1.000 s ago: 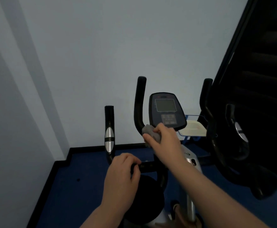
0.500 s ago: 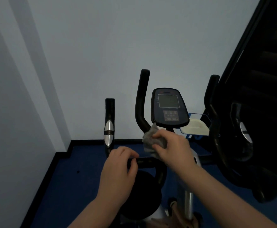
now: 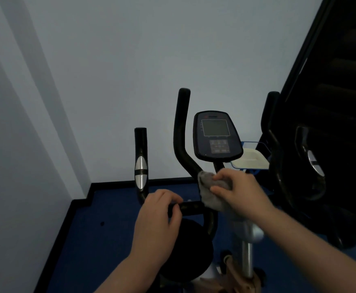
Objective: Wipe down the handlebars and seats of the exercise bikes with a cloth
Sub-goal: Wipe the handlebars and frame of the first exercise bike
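The left hand (image 3: 159,216) reached in from the near edge, palm down, its fingers curled over the horizontal bar of the black handlebar (image 3: 190,208), grasping it left of centre. The right hand (image 3: 241,192) came in from the near right, forearm angled across the scene, and pinched a bunched grey cloth (image 3: 209,192) between thumb and fingers, pressing it against the handlebar where the curved upright met the crossbar. Just beyond, the console (image 3: 217,136) stood on its stem, tilted towards the person.

Single head-worn view, forward and down, close above handlebars (image 3: 190,208).
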Available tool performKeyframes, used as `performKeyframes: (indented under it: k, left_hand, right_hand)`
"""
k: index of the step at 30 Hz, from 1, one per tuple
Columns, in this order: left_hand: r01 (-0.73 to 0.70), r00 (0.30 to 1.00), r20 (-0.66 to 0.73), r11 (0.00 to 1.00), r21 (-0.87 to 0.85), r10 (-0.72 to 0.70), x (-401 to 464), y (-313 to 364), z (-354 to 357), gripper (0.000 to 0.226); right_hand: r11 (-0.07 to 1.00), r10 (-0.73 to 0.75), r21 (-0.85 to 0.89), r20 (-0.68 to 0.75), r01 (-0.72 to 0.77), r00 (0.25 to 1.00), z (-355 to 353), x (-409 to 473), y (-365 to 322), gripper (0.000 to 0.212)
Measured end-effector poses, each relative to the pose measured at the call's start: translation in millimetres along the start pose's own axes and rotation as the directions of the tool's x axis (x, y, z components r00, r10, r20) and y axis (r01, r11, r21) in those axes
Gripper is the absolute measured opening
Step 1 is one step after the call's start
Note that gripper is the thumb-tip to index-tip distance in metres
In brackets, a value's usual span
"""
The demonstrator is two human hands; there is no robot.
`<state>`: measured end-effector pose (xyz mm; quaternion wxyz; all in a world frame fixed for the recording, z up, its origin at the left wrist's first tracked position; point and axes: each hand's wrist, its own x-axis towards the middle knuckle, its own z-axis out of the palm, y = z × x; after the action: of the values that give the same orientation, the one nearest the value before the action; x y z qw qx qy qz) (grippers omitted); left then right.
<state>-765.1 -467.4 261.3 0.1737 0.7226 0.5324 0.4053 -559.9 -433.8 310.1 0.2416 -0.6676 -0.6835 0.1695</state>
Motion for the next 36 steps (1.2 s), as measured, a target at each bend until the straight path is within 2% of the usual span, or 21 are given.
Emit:
performKeyframes:
  k: [2, 4, 6, 8, 10, 12, 15, 16, 18, 21, 24, 25, 28, 29, 34, 36]
  left_hand:
    - [-0.004, 1.000, 0.018, 1.000, -0.007, 0.004, 0.7, 0.6, -0.1, 0.016]
    - [-0.003, 1.000, 0.022, 1.000, -0.017, 0.004, 0.3, 1.1, -0.4, 0.017]
    - [0.001, 1.000, 0.025, 1.000, -0.013, -0.001, -0.4, 1.5, -0.8, 0.016]
    - [0.004, 1.000, 0.028, 1.000, -0.005, -0.004, -0.8, 0.8, -0.7, 0.016]
    - [0.003, 0.999, 0.037, 1.000, -0.005, -0.002, -0.5, 0.8, -0.9, 0.016]
    - [0.005, 0.999, 0.039, 1.000, -0.010, -0.005, -0.4, 1.3, -1.7, 0.016]
    - [-0.005, 0.999, 0.036, 1.000, -0.014, 0.006, -0.8, 0.7, -1.4, 0.016]
    - [-0.006, 0.999, 0.037, 1.000, -0.019, 0.006, -0.8, 0.4, -0.8, 0.016]
    - [0.001, 0.999, 0.037, 1.000, -0.029, 0.000, -1.2, 0.6, -0.6, 0.016]
    - [0.002, 1.000, 0.032, 1.000, -0.030, -0.001, -1.9, 1.0, -0.7, 0.018]
    - [-0.002, 0.999, 0.038, 0.999, -0.036, 0.003, -1.4, 0.1, -1.0, 0.018]
    - [0.000, 0.999, 0.036, 0.999, -0.040, 0.002, -0.7, -0.2, -0.5, 0.018]
    - [0.001, 0.999, 0.037, 0.998, -0.059, 0.001, -0.5, 0.6, -0.3, 0.019]
    - [0.001, 0.999, 0.035, 0.998, -0.064, 0.002, -1.0, 0.2, -0.3, 0.019]
    - [-0.003, 0.999, 0.043, 0.998, -0.069, 0.006, -2.6, -0.4, -0.1, 0.019]
    - [-0.007, 0.999, 0.051, 0.998, -0.070, 0.010, -3.0, -0.4, 0.0, 0.019]
  right_hand:
    - [1.000, -0.006, -0.019, -0.008, 0.006, 1.000, -11.0, 14.8, -5.7, 0.018]
    - [0.998, -0.067, 0.008, -0.139, 0.069, 0.988, -5.6, 36.1, -19.5, 0.022]
    - [0.989, -0.094, 0.095, -0.185, 0.113, 0.978, 14.0, 47.0, -34.5, 0.028]
    - [0.976, -0.089, 0.177, -0.204, 0.126, 0.975, 36.7, 37.3, -36.7, 0.034]
    - [0.978, -0.126, 0.131, -0.251, 0.163, 0.960, 44.9, 16.1, -23.3, 0.038]
    - [0.977, -0.154, 0.110, -0.218, 0.181, 0.964, 37.8, -3.2, -7.2, 0.038]
    - [0.988, -0.105, 0.106, -0.055, 0.110, 0.993, 10.2, 5.2, -2.2, 0.034]
    - [0.992, -0.091, 0.086, -0.057, 0.096, 0.994, 4.8, 14.6, -6.6, 0.033]
    - [0.990, -0.075, 0.104, -0.163, 0.093, 0.984, 5.5, 30.9, -19.5, 0.033]
    - [0.982, -0.047, 0.167, -0.236, 0.088, 0.971, 33.0, 29.1, -29.9, 0.035]
    - [0.991, -0.070, 0.092, -0.281, 0.100, 0.957, 47.3, 5.8, -20.5, 0.039]
    - [0.992, -0.075, 0.076, -0.268, 0.099, 0.960, 41.3, 0.0, -16.0, 0.039]
    - [0.998, 0.007, 0.070, -0.104, 0.000, 0.995, 13.0, -1.8, -3.0, 0.034]
    - [0.997, 0.012, 0.071, -0.098, -0.005, 0.995, 7.0, 4.1, -0.7, 0.033]
    - [0.977, 0.003, 0.203, -0.319, 0.065, 0.948, 43.8, 3.0, -17.4, 0.035]
    - [0.979, -0.005, 0.184, -0.400, 0.085, 0.916, 63.3, -23.2, -13.9, 0.035]
